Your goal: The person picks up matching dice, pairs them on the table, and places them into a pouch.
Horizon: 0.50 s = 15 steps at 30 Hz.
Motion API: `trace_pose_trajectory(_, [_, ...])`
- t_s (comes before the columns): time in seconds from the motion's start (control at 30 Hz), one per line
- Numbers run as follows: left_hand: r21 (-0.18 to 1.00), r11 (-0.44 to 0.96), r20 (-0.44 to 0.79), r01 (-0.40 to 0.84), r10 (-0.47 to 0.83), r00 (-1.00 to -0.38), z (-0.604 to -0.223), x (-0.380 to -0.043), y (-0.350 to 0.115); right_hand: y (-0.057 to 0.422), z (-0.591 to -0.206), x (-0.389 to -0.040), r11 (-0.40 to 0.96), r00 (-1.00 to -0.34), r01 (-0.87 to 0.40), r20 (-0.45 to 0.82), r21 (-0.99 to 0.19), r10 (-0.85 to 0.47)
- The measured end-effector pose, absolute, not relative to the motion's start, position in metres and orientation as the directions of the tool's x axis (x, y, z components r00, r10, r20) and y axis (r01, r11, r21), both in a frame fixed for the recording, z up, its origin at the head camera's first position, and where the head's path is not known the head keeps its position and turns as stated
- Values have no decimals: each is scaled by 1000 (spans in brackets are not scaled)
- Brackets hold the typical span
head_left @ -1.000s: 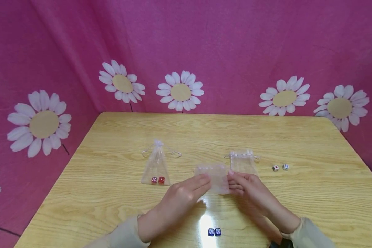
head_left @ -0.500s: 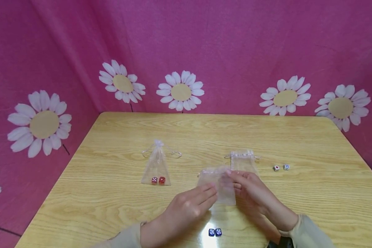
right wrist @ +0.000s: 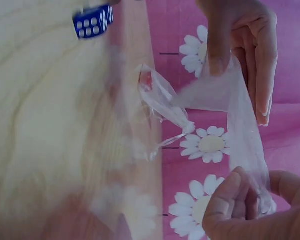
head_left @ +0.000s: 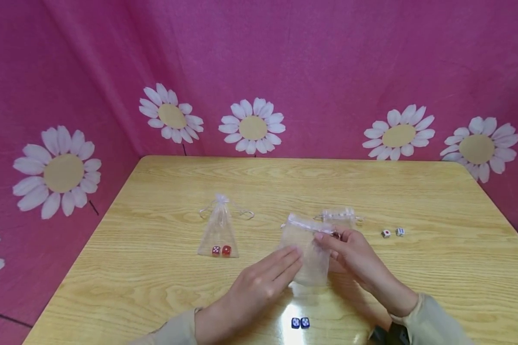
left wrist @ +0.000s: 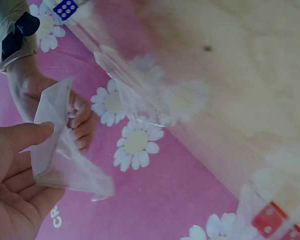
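A sheer white organza drawstring bag [head_left: 312, 270] is held up over the middle of the table, its ribboned mouth facing away. My left hand [head_left: 263, 280] pinches its left side between thumb and fingers; the left wrist view shows the thumb lying on the fabric [left wrist: 55, 145]. Near the drawstring, at the upper right, my right hand [head_left: 362, 261] pinches the bag with curled fingers. Below the hands, two blue dice [head_left: 300, 323] sit side by side. A second organza bag [head_left: 338, 216] lies behind the right hand, its lower part hidden.
At left lies another organza bag [head_left: 219, 223], gathered at its neck, with two red dice [head_left: 221, 250] inside at the bottom. Two white dice [head_left: 393, 233] rest right of the hands. A pink flowered cloth [head_left: 319, 72] hangs behind the wooden table [head_left: 285, 177].
The held bag has turned so its ribboned mouth shows at the top. My right hand has shifted its grip up to the drawstring edge; the left hand has moved slightly right.
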<state>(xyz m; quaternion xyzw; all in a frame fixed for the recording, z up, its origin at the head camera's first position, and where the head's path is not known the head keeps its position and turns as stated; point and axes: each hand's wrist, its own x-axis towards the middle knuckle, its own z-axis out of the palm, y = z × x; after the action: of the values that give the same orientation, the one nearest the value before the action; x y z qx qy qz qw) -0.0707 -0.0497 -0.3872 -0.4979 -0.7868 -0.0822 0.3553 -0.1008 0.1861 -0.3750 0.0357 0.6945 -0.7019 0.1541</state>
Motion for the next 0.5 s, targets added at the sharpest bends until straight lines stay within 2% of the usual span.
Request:
trace_pose_trajectory(0.07, [-166, 492, 647, 854, 708, -283, -388, -73, -52, 185, -372, -101, 45, -964, 224, -228, -974, -136])
trace_pose_trajectory(0.13, [-57, 492, 655, 869, 675, -339, -388, -76, -55, 185, -369, -100, 101, -977, 172, -183, -980, -108])
trace_pose_trajectory(0.23, [212, 497, 642, 842, 578, -503, -385, -84, -60, 185, -366, -99, 172, -991, 99, -113, -980, -72])
trace_pose_trajectory(0.37, [571, 478, 541, 668, 393, -744, -378, -96, -66, 183, -366, -95, 244, -998, -34, 18, -969, -65])
trace_pose_trajectory(0.43, [698, 424, 471, 577, 336, -816, -375, -101, -68, 182, -368, -93, 302, -992, -121, 106, -945, -66])
trace_pose_trajectory(0.5, [799, 345, 392, 493, 323, -861, -372, -105, -69, 179, -370, -91, 367, -975, -223, 211, -903, -72])
